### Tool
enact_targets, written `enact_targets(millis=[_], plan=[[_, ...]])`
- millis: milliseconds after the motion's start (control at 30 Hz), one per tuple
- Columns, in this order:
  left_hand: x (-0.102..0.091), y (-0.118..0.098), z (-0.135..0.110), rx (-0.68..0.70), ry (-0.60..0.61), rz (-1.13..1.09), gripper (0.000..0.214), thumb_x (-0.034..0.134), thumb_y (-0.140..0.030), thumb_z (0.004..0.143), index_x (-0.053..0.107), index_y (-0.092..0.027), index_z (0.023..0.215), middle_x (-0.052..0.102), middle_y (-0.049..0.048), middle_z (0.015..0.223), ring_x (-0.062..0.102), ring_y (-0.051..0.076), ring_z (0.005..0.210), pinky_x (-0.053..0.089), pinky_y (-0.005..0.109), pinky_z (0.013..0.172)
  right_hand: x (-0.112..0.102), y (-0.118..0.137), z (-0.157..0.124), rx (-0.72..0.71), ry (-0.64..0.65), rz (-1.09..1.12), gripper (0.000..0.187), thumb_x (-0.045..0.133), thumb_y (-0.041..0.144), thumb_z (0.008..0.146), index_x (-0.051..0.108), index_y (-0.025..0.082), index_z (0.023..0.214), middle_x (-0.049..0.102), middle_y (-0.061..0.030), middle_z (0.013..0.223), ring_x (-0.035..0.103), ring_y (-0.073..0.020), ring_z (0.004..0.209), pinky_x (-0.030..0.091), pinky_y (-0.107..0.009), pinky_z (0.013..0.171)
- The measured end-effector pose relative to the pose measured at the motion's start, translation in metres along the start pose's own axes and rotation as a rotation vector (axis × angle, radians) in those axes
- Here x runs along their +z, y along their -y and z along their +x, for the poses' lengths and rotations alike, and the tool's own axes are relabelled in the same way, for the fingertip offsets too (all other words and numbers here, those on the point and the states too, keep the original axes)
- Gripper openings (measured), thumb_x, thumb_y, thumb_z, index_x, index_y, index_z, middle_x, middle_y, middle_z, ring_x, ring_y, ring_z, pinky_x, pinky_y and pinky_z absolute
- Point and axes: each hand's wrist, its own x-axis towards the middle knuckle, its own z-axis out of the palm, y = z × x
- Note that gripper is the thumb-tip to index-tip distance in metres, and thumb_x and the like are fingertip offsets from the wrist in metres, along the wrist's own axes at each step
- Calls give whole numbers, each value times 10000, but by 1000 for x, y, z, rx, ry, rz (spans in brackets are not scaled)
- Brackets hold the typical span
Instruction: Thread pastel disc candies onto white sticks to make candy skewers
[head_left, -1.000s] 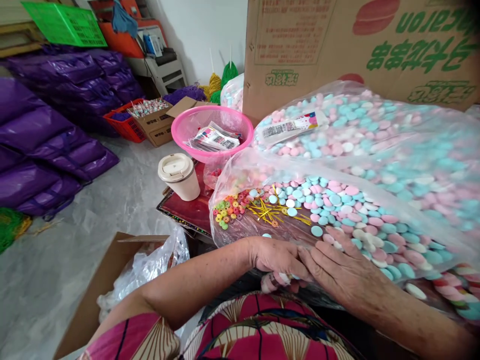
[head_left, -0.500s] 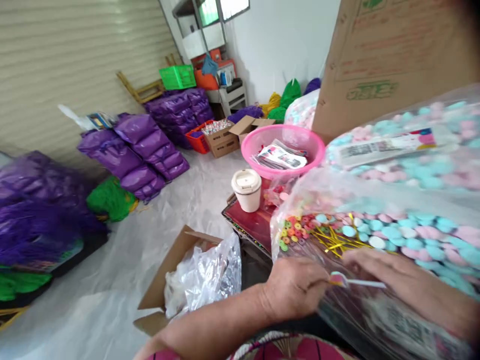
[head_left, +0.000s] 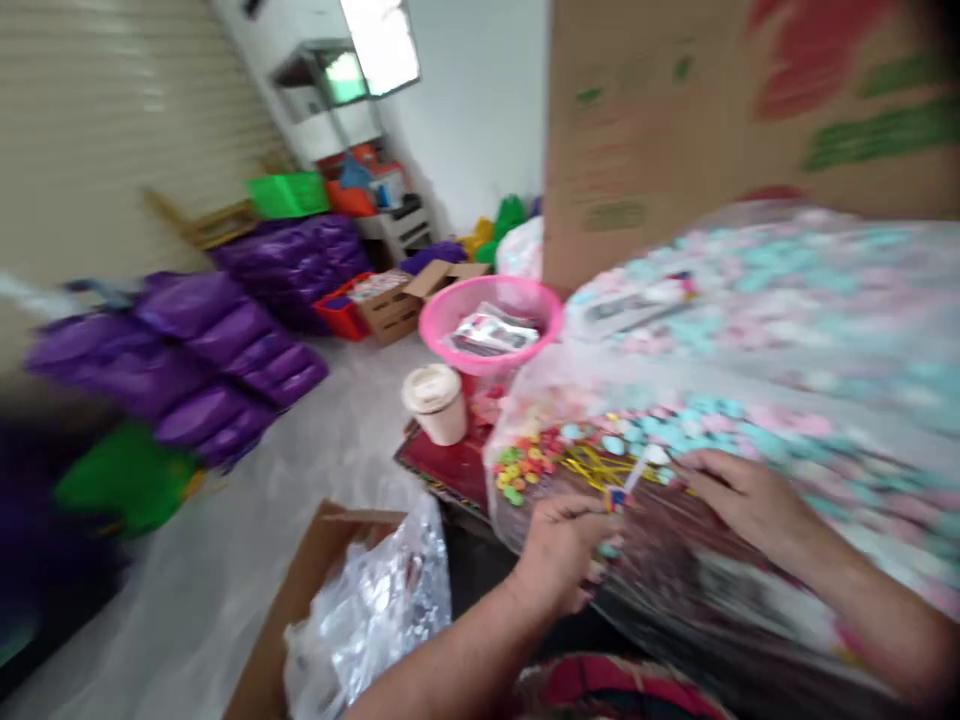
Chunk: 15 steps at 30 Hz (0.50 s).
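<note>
My left hand (head_left: 566,550) is closed around a lollipop-like piece with a colourful wrapper (head_left: 616,499) and a white stick (head_left: 637,470) that points up and to the right. A pale blue-green bit shows below the fingers. My right hand (head_left: 739,495) is over the sweets with its thumb and fingertips drawn together, beside a white disc-shaped sweet (head_left: 657,455); what they hold, if anything, is too blurred to make out. Under the hands lies a clear plastic bag with pink and blue sweets (head_left: 705,425), gold twist ties (head_left: 592,468) and small ring-shaped sweets (head_left: 517,470).
Behind the sweets stands a large cardboard box (head_left: 637,130). A pink basket (head_left: 491,285) with printed packets and a white lidded cup (head_left: 436,405) are at the red table's (head_left: 450,465) left end. An open carton (head_left: 285,600) with clear plastic sits below; purple bundles (head_left: 217,350) lie farther left.
The view has swung right. The stick has turned from lying level to pointing upward in my left hand. My right hand has moved from lying flat to fingertips drawn in over the sweets.
</note>
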Motion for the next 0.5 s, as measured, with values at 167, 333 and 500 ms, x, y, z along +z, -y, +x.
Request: enact_targets(millis=[167,333,500], plan=[[46,1,14,21,120,115,190,712,-289,539,610,-133,574,540,-25,500,446,63,380,244,174,347,-12,51,-46,284,18,308,291,452,368,848,631,156,936,519,36,565,446,-85,408,363,-202,386],[73,15,13,19,195,331,170,666,-301,604,632,-137,629,520,-43,501,338,31,345,200,165,329,-7,45,-73,195,-148,245,489,375,258,882,432,108,1344,534,28,590,507,-124,544,447,-242,525],[67,20,12,9,329,513,224,633,-361,679,577,-160,600,463,-56,459,348,46,342,247,160,332,-16,33,-76,218,-83,176,577,359,177,858,312,120,1431,624,-13,709,541,-138,607,471,-259,599]])
